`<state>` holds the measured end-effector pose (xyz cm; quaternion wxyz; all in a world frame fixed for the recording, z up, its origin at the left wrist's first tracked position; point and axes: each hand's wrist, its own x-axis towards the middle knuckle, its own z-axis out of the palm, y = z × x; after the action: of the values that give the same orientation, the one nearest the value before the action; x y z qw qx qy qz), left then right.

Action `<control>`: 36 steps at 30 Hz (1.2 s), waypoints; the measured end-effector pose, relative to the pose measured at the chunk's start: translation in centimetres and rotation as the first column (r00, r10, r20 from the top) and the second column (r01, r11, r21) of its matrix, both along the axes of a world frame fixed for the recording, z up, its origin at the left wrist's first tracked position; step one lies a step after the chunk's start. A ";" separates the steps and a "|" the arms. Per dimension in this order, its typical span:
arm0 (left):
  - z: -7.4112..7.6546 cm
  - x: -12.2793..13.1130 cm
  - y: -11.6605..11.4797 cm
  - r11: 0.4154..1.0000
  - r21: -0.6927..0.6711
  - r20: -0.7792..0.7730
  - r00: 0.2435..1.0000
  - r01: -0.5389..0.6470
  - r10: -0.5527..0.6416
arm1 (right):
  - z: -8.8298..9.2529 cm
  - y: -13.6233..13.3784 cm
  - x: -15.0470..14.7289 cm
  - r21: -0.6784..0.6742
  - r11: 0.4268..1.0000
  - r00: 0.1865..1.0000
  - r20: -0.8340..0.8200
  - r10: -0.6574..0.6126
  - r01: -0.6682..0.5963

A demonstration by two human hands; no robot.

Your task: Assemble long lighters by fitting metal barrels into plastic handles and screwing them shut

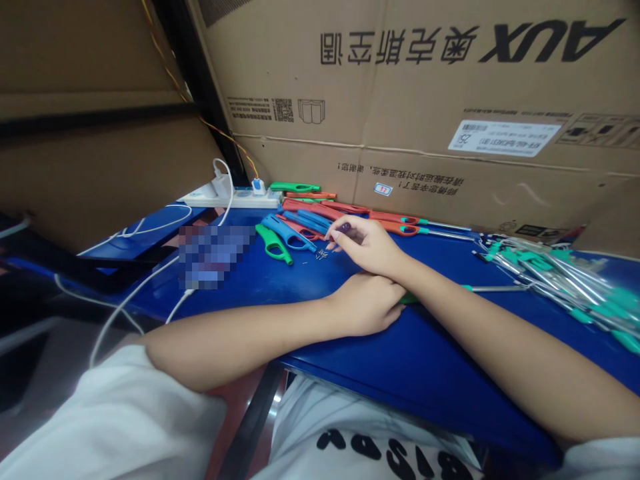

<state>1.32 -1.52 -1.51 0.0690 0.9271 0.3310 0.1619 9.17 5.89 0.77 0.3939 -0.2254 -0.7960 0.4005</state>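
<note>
My right hand [367,245] reaches across the blue table [425,360], its fingertips pinched together over several tiny metal pins [321,254]; what they grip is too small to make out. My left hand [367,305] lies on the table beneath my right forearm, closed around a green-handled tool [410,298]. The tool's thin metal rod [495,289] sticks out to the right. Just beyond the pins lies a heap of blue, green and orange plastic handles [295,230].
A pile of green-tipped metal rods [560,277] lies at the right. Orange long-rod tools [400,223] run along the cardboard box wall [425,133]. A white power strip [235,197] with white cables [135,293] sits at the back left, beside a blurred patch [213,257].
</note>
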 end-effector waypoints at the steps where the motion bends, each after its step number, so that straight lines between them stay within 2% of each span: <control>1: 0.0 0.0 0.0 1.000 0.003 0.001 1.000 0.003 -0.003 | 0.0 0.0 0.0 -0.004 1.000 1.000 0.002 0.003 -0.003; 8: 0.0 0.0 0.0 1.000 -0.009 0.014 1.000 0.002 -0.002 | -0.2 -0.1 0.0 -0.011 1.000 1.000 0.001 0.010 -0.010; 13: 0.0 -0.1 0.2 1.000 0.002 0.013 1.000 0.019 -0.019 | 0.6 -0.1 0.0 -0.061 0.998 0.988 -0.156 -0.005 -0.005; 18: 0.1 -0.2 0.5 0.998 -0.004 0.083 0.995 0.062 -0.062 | 2.1 -0.8 1.0 -0.183 0.981 0.956 -0.272 -0.109 0.060; 20: 0.1 -0.2 0.5 0.997 -0.019 0.099 0.993 0.072 -0.070 | 2.1 -1.0 1.6 -0.230 0.970 0.956 -0.260 -0.136 0.076; 25: 0.0 -0.2 0.6 0.996 -0.034 0.136 0.988 0.081 -0.076 | 1.0 -0.8 2.4 -0.296 0.953 0.983 -0.141 -0.115 0.069; 36: -0.1 -0.2 0.8 0.992 -0.092 0.184 0.981 0.084 -0.066 | 1.8 -1.6 4.1 -0.401 0.910 0.919 -0.307 -0.246 0.109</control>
<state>1.16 -0.72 -1.59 0.1506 0.9159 0.2957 0.2258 13.31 4.33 2.58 0.5143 -0.2940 -0.5969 0.5410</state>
